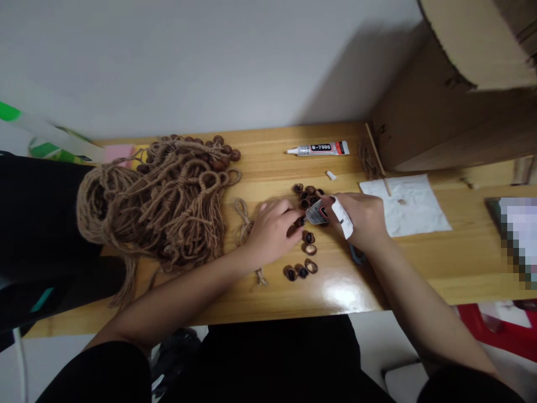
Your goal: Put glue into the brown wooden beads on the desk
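Note:
My left hand [272,226] is closed, its fingertips pinching a small brown nutshell half [299,221] at the tabletop. My right hand [366,221] is wrapped round a glue tube [316,214], its nozzle end pointing left at that shell; the tip itself is hard to make out. Behind my fingers sits a cluster of dark hollow shell halves [305,200]. Several more shell halves [310,265] lie nearer the front edge. A short knotted piece of twine [241,210] lies partly under my left hand. Below my right palm, a blue-grey object [356,253] shows only in part.
Left stands a heap of brown twine cords [180,212] with round brown beads [218,162] behind. At the back lie a B-7000 glue tube [323,148] and white cap [331,176]. Right: a tissue [419,210], thin stick [376,154] and cardboard box [436,117].

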The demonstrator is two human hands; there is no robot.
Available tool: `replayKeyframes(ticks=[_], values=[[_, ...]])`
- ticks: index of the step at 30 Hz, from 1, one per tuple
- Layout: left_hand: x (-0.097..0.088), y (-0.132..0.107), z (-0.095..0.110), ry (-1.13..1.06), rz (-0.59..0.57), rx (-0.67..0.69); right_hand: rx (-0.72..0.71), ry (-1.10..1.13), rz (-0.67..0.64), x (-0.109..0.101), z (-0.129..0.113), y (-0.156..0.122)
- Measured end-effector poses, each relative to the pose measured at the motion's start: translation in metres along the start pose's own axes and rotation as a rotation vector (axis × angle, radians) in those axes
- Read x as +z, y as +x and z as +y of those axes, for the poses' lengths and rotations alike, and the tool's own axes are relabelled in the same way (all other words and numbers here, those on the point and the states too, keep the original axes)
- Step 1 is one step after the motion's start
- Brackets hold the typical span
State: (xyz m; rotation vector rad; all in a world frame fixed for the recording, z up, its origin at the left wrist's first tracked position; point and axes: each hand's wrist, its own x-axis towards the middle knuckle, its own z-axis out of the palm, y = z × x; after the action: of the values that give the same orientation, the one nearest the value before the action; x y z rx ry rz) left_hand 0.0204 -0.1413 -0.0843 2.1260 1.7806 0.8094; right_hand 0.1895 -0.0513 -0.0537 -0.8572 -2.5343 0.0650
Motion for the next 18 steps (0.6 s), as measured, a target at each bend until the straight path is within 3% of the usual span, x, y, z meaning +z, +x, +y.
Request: replayKeyframes(ticks=[14, 18], values=[[0.0004, -0.0001, -0.0004, 0.005, -0.018, -0.014, -0.023, -0.013, 0.045, -0.0004, -0.0031, -0.0007], [0.0004, 0.0003, -0.0002, 0.013, -0.013, -0.011, -0.025, 0.018, -0.006, -0.0015, -0.0048, 0.0001]])
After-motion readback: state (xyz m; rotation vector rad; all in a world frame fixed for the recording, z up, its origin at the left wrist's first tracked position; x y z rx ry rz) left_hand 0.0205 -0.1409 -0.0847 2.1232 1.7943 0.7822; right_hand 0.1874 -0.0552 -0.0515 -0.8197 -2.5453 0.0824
